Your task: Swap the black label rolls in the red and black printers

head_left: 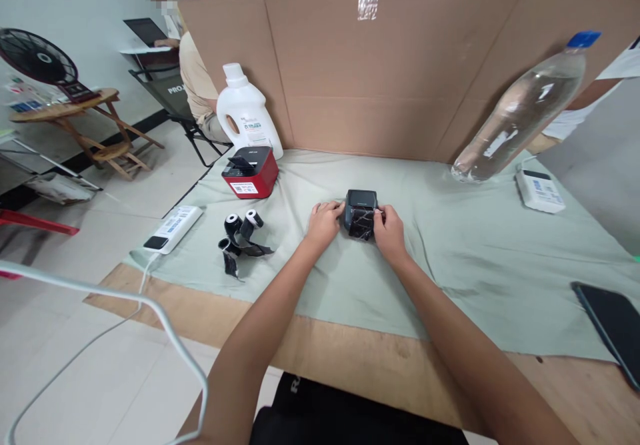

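A small black boxy device (361,198), which looks like a mini printer, sits on the green cloth in front of me. Its lower front shows a black surface with white vein-like lines. My left hand (325,223) holds its left side with the fingertips, fingers bent. On the opposite side, my right hand (390,233) pinches the right front edge between thumb and fingers. Left of my hands lie several small rolls of black strip (233,223), partly unwound, with loose tails on the cloth.
Behind stand a red-and-black box device (253,177), a white detergent jug (250,115) and a cardboard screen (375,85). A large water bottle (525,111) leans right. White power banks (175,227) lie at both sides, a phone (613,325) at right. A seated person (193,75) is beyond.
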Available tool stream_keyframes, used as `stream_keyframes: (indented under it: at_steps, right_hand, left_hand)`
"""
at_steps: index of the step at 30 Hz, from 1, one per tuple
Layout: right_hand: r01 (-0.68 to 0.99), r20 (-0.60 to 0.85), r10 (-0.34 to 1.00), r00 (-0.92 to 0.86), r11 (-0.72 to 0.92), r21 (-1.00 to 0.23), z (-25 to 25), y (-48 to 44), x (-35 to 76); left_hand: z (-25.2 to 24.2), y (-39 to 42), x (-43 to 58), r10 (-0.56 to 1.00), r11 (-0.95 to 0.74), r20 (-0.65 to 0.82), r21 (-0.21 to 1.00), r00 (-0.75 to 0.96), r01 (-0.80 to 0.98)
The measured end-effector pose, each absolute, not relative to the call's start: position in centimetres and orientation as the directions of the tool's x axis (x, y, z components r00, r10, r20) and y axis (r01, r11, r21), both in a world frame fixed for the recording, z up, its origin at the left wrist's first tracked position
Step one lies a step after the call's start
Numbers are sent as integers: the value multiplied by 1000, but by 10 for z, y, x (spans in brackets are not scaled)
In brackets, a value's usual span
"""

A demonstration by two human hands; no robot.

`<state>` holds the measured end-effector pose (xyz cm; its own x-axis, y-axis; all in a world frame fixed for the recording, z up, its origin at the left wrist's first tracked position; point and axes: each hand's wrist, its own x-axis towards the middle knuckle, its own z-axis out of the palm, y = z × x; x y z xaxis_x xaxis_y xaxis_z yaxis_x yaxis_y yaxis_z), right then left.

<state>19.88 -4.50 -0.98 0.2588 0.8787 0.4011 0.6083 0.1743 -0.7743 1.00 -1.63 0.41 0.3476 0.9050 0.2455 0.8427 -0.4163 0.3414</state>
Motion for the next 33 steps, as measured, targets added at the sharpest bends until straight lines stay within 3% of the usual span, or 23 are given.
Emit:
stream_keyframes:
  at_steps: [18, 28, 33]
  right_hand:
    - [602, 374, 889, 266, 150, -784, -7, -46, 198]
    - [588, 381, 886, 265, 165, -792, -10, -46, 200]
    - [587, 387, 881, 273, 166, -792, -10, -45, 199]
  left_hand:
    - [4, -18, 13, 920, -377, 255, 358, 299, 854]
    - [0, -13, 8, 947, -318, 228, 569, 226, 758]
    - [-2, -8, 5, 951, -309, 200, 602, 235, 736]
